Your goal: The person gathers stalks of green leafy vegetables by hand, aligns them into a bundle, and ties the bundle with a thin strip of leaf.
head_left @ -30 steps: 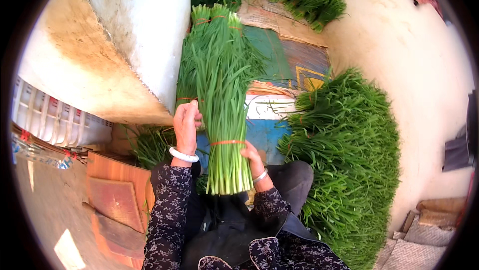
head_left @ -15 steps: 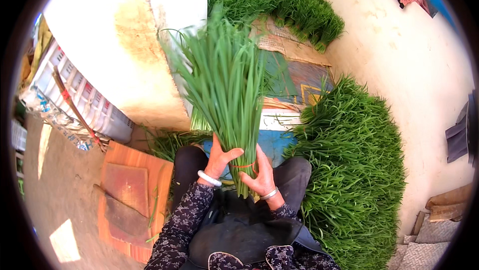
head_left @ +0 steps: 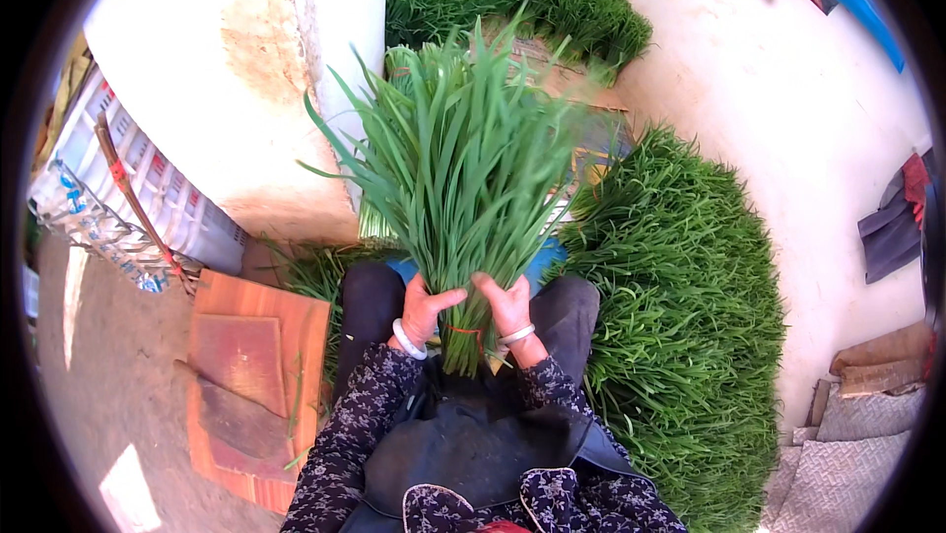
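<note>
Between the knees (head_left: pixel 371 308), both hands (head_left: pixel 421 310) clasp a fanned-out, red-banded, leafy green bunch (head_left: pixel 448 193).

The fanned bunch of green leaves (head_left: pixel 448 193) fills the middle, blocking a straight reach forward from between the left knee (head_left: pixel 372 301) and right knee (head_left: pixel 574 308). Its stems take up the gap between the left fingers (head_left: pixel 448 299) and right fingers (head_left: pixel 490 287). On the right, a thick heap of greens (head_left: pixel 680 356) crowds the right knee and closes the way toward the cream wall (head_left: pixel 729 70). At front left stands the pale pillar (head_left: pixel 207 80). The roomiest passage runs left past the left knee, over the wooden board (head_left: pixel 236 299), where a dark flat blade (head_left: pixel 241 420) lies, to the floor (head_left: pixel 108 356).
</note>
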